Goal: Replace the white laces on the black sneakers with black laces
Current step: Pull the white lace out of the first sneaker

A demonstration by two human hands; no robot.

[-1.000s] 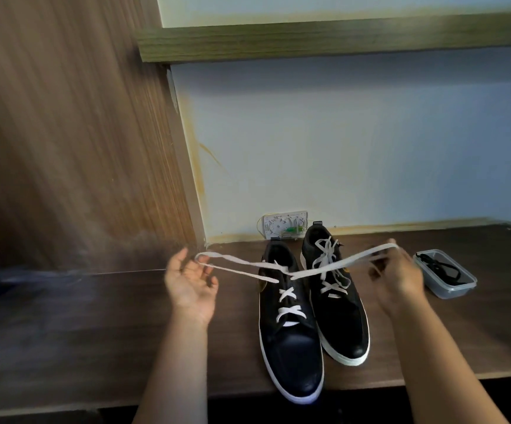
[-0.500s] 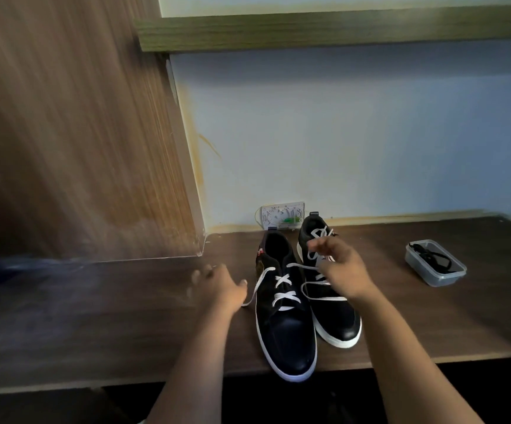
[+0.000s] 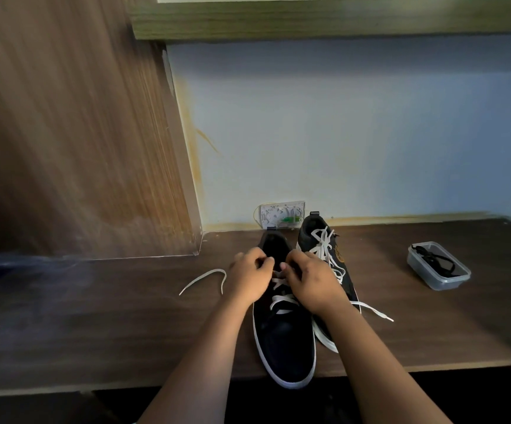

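Two black sneakers with white soles stand side by side on the dark wooden table, toes toward me. The left sneaker holds a partly undone white lace. Its loose ends trail left and right over the table. My left hand and my right hand meet over this shoe's upper eyelets, fingers curled and pinching the lace. The right sneaker is still laced in white. Black laces lie in a clear plastic tub at the right.
A wood-grain panel rises at the left, a pale wall behind. A white socket box sits at the wall's foot just behind the shoes. A wooden shelf edge runs overhead. The table's front edge is near me.
Both hands let the stretched lace ends drop and came together over the left sneaker's upper eyelets. The lace ends now lie slack on the table at either side.
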